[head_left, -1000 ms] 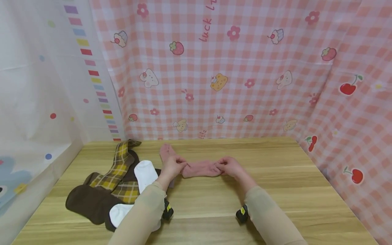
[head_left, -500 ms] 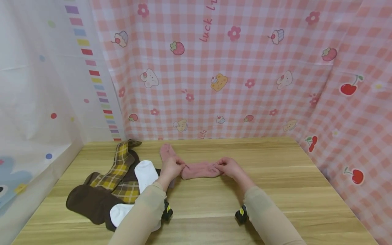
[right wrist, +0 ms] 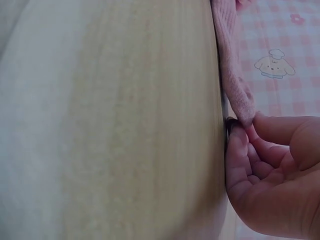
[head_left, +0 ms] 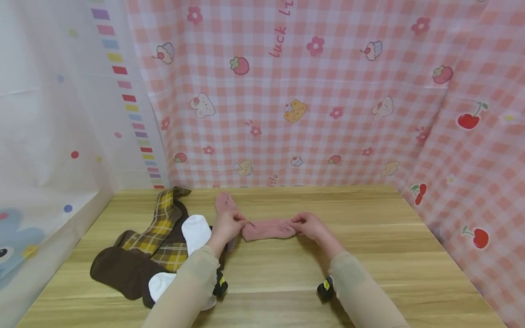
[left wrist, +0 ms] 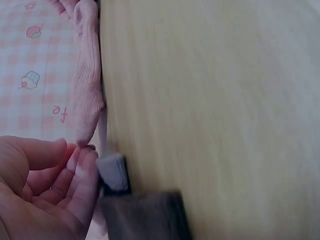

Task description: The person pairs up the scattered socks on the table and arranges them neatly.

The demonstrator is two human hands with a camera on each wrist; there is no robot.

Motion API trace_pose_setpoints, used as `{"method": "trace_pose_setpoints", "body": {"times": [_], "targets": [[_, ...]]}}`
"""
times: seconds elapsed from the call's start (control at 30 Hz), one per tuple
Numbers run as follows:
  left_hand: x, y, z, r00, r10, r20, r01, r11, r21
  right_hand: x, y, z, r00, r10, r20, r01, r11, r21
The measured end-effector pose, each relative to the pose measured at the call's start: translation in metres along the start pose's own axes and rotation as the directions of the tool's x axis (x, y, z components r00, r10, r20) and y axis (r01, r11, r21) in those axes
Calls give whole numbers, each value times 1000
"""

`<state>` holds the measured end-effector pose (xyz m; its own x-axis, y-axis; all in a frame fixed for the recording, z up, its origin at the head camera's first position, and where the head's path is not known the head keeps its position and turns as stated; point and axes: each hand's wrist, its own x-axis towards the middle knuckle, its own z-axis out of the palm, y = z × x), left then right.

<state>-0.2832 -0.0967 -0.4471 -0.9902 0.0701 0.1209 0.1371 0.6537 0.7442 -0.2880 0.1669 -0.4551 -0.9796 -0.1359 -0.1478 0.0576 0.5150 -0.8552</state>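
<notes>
A pink ribbed sock (head_left: pixel 268 230) lies stretched sideways between both hands, low at the table. My left hand (head_left: pixel 224 228) pinches its left end between thumb and fingertips, as the left wrist view shows at the sock's tip (left wrist: pixel 86 132). At the other end, the thumb and fingers of my right hand (head_left: pixel 310 226) pinch the fabric; the right wrist view has this sock end (right wrist: pixel 244 107) between them. Another pink sock (head_left: pixel 223 202) lies just behind my left hand, partly covered by it.
Left of my left arm is a loose spread of socks: yellow-brown plaid (head_left: pixel 162 228), dark brown (head_left: pixel 119 273) and white (head_left: pixel 196 233) ones overlap. My left forearm hides part of them. A checked pink curtain (head_left: pixel 262 114) hangs behind the wooden table (head_left: pixel 279 291).
Both hands keep their pinch on the pink sock. The left hand and the sock's left end have eased slightly left and nearer; the head view has shifted a little.
</notes>
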Motion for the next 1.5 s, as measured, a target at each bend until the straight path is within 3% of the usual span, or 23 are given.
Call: {"method": "trace_pose_setpoints", "body": {"times": [0.37, 0.63, 0.87, 1.13, 1.3, 1.5], "targets": [[-6, 4, -18, 1000, 2, -4, -2, 995, 100, -7, -4, -7, 1000, 9, 16, -8, 999, -41], [-9, 8, -22, 999, 37, -5, -36, 986, 166, -13, -6, -13, 998, -55, -21, 51, 983, -175], [-14, 9, -23, 994, 102, -25, -94, 968, 231, -16, -17, -13, 982, -175, -66, 145, 935, -323], [-16, 7, -22, 985, 163, -61, -137, 942, 306, -15, -27, -3, 958, -283, -34, 243, 874, -420], [-18, 8, -20, 978, 195, -78, -155, 920, 361, -16, -32, 6, 937, -348, -23, 303, 846, -438], [-20, 9, -19, 955, 280, -94, -217, 880, 422, -16, -40, 17, 916, -402, -2, 363, 830, -423]]}}
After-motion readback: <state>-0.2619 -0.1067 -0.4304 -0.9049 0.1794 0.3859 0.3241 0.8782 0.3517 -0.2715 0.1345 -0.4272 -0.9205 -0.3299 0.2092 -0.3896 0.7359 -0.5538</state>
